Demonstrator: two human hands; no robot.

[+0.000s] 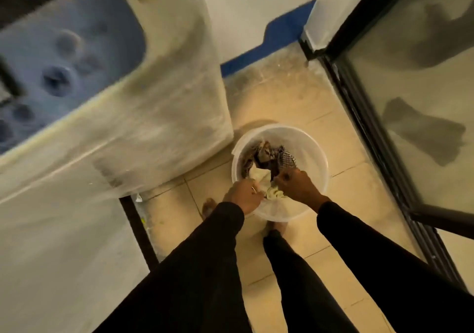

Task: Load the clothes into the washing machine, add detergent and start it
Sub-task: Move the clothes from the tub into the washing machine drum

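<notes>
Hands (269, 189), two, grip clothes (266, 160) inside one bucket (318, 158).

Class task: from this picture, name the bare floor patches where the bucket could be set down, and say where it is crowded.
Bare tiles lie between the bucket and the glass door, and behind the bucket toward the blue skirting. It is crowded to the bucket's left, close beside the washing machine, and on the near side, where both hands and the feet are.
</notes>
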